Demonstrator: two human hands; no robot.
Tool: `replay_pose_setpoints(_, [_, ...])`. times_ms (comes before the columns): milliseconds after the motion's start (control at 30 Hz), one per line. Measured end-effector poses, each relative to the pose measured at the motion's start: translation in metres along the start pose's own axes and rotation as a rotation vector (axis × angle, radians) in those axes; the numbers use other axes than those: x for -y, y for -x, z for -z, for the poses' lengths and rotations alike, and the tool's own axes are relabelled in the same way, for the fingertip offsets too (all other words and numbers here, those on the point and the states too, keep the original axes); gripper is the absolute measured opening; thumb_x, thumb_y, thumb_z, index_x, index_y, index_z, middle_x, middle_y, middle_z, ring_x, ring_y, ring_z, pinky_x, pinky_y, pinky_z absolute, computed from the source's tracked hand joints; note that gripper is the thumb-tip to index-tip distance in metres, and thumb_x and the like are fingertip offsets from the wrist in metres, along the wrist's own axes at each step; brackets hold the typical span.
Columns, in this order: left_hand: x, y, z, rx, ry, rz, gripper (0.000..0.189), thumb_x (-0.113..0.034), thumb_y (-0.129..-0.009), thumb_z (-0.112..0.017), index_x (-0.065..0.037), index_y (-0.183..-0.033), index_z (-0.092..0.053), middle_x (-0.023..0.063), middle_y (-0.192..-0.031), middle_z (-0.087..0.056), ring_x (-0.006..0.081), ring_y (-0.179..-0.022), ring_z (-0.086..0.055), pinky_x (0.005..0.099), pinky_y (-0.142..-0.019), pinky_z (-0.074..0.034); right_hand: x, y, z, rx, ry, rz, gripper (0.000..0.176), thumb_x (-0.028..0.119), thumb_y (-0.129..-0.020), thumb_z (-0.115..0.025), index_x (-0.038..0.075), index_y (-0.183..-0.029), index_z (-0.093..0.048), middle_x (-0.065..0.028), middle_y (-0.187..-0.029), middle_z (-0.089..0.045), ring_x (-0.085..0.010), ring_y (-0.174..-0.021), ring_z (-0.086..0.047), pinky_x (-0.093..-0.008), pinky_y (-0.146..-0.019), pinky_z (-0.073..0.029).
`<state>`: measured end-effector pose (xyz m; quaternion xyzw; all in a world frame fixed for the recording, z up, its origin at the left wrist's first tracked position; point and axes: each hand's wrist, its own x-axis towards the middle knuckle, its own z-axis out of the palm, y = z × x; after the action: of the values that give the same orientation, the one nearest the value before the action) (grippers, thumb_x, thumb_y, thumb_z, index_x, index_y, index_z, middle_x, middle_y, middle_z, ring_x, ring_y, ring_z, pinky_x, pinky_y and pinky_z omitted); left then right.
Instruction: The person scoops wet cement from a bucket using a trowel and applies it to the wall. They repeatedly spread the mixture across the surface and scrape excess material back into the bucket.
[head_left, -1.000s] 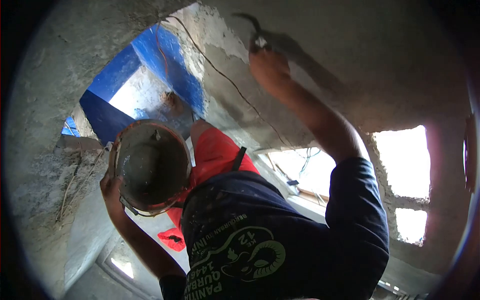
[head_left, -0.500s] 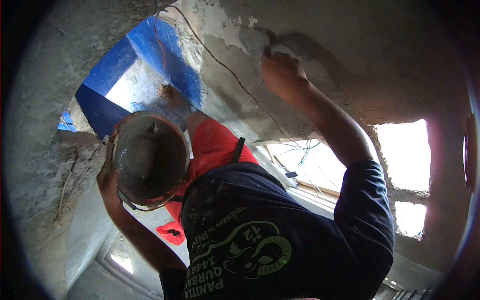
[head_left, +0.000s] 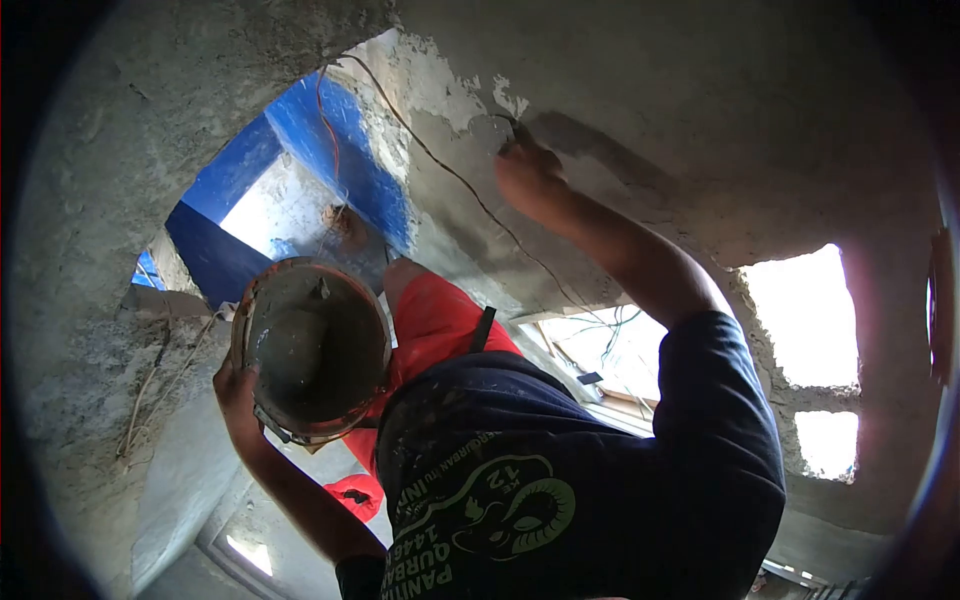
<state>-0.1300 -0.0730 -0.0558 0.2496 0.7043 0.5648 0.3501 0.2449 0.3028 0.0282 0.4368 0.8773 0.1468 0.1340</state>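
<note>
My left hand (head_left: pixel 237 395) grips the outside of a round bucket (head_left: pixel 376 385), its fingers wrapped at the left rim. Grey wet mortar (head_left: pixel 288 340) lies inside, coating the bottom and walls. Raised against the grey wall, my right hand (head_left: pixel 532 172) is closed on a dark trowel-like tool (head_left: pixel 513 130), mostly hidden by the hand and shadow. The tool's tip is close to or on the wall surface (head_left: pixel 620 110), just below a patch of pale flaking plaster (head_left: pixel 510 97).
A thin cable (head_left: pixel 470 190) runs down along the wall. Blue-painted surfaces (head_left: pixel 235 170) show through an opening at upper left. Bright openings (head_left: pixel 800 315) pierce the wall at right. Loose wires (head_left: pixel 150 385) hang at left, and a light window-like gap (head_left: pixel 610 350) lies beyond my shirt.
My right hand has moved slightly left and down in the view with the tool. The bucket and my left hand appear shifted a little right and down, as does the surrounding scene.
</note>
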Motion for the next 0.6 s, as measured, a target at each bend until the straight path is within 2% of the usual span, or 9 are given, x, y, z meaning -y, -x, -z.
replay_pose_setpoints(67, [-0.002,0.006,-0.001,-0.042,0.017,0.010,0.046,-0.009,-0.080,-0.061,0.005,-0.123,-0.062,0.0038,-0.097,-0.065,0.0133,-0.086,-0.059,0.0277,-0.080,-0.046,0.000,0.007,0.004,0.002,-0.101,-0.024,0.015,0.011,-0.082,-0.063,0.005,-0.091,-0.074,-0.0140,-0.088,-0.073,-0.0297,-0.079,-0.073,-0.0427,-0.061,-0.058])
replay_pose_setpoints(133, [-0.008,0.006,-0.002,-0.061,0.015,0.030,0.045,-0.010,-0.080,-0.061,0.005,-0.122,-0.062,0.0035,-0.096,-0.065,0.0134,-0.085,-0.059,0.0278,-0.080,-0.046,-0.006,0.017,0.018,-0.215,-0.187,-0.110,0.023,0.011,-0.085,-0.060,0.000,-0.101,-0.072,-0.0197,-0.095,-0.072,-0.0349,-0.084,-0.072,-0.0477,-0.062,-0.059])
replay_pose_setpoints(200, [-0.009,-0.002,0.005,0.053,-0.046,-0.017,0.043,-0.011,-0.081,-0.062,0.004,-0.121,-0.062,0.0042,-0.097,-0.065,0.0142,-0.087,-0.060,0.0282,-0.081,-0.046,-0.010,0.014,0.023,-0.286,-0.110,-0.147,0.021,0.012,-0.086,-0.059,0.000,-0.097,-0.072,-0.0168,-0.094,-0.072,-0.0325,-0.083,-0.073,-0.0433,-0.064,-0.060])
replay_pose_setpoints(267, [-0.001,-0.009,0.010,0.036,-0.101,0.059,0.041,-0.011,-0.081,-0.063,0.004,-0.119,-0.063,0.0046,-0.098,-0.065,0.0148,-0.088,-0.060,0.0289,-0.081,-0.047,-0.025,-0.001,0.015,-0.229,-0.100,-0.118,0.019,0.012,-0.086,-0.060,0.000,-0.096,-0.071,-0.0160,-0.095,-0.072,-0.0312,-0.083,-0.073,-0.0417,-0.065,-0.060])
replay_pose_setpoints(333, [-0.007,-0.013,0.005,0.042,0.001,0.023,0.042,-0.012,-0.081,-0.063,0.003,-0.120,-0.063,0.0050,-0.098,-0.066,0.0154,-0.087,-0.061,0.0296,-0.081,-0.047,-0.027,0.009,0.009,-0.194,-0.089,-0.102,0.018,0.012,-0.086,-0.061,0.000,-0.095,-0.071,-0.0151,-0.096,-0.072,-0.0299,-0.083,-0.073,-0.0401,-0.066,-0.060])
replay_pose_setpoints(433, [-0.007,-0.019,0.007,0.021,-0.092,0.015,0.042,-0.010,-0.082,-0.063,0.003,-0.121,-0.063,0.0057,-0.100,-0.067,0.0156,-0.087,-0.062,0.0301,-0.081,-0.047,-0.027,0.035,0.010,-0.189,0.025,-0.050,0.014,0.010,-0.084,-0.063,0.002,-0.091,-0.072,-0.0146,-0.095,-0.072,-0.0292,-0.084,-0.073,-0.0399,-0.066,-0.060])
replay_pose_setpoints(500, [-0.002,-0.018,0.011,0.001,-0.098,0.017,0.042,-0.009,-0.082,-0.063,0.003,-0.122,-0.062,0.0060,-0.101,-0.067,0.0156,-0.087,-0.062,0.0301,-0.081,-0.047,-0.034,0.048,0.007,-0.016,-0.007,0.018,0.013,0.010,-0.082,-0.065,0.003,-0.089,-0.072,-0.0155,-0.096,-0.071,-0.0288,-0.087,-0.073,-0.0389,-0.069,-0.060])
replay_pose_setpoints(567, [0.000,-0.016,0.012,0.017,-0.062,0.064,0.041,-0.007,-0.082,-0.062,0.004,-0.121,-0.063,0.0058,-0.100,-0.067,0.0149,-0.087,-0.062,0.0294,-0.080,-0.047,-0.031,0.067,0.023,-0.017,-0.101,-0.026,0.020,0.012,-0.082,-0.065,0.001,-0.098,-0.069,-0.0181,-0.094,-0.070,-0.0335,-0.088,-0.072,-0.0427,-0.071,-0.060])
replay_pose_setpoints(600, [0.000,-0.014,0.013,-0.003,-0.046,0.056,0.041,-0.007,-0.082,-0.062,0.004,-0.121,-0.063,0.0058,-0.100,-0.067,0.0149,-0.087,-0.062,0.0294,-0.080,-0.047,-0.029,0.073,0.029,-0.034,-0.089,-0.010,0.020,0.012,-0.082,-0.065,0.001,-0.098,-0.069,-0.0181,-0.094,-0.070,-0.0335,-0.088,-0.072,-0.0427,-0.071,-0.060])
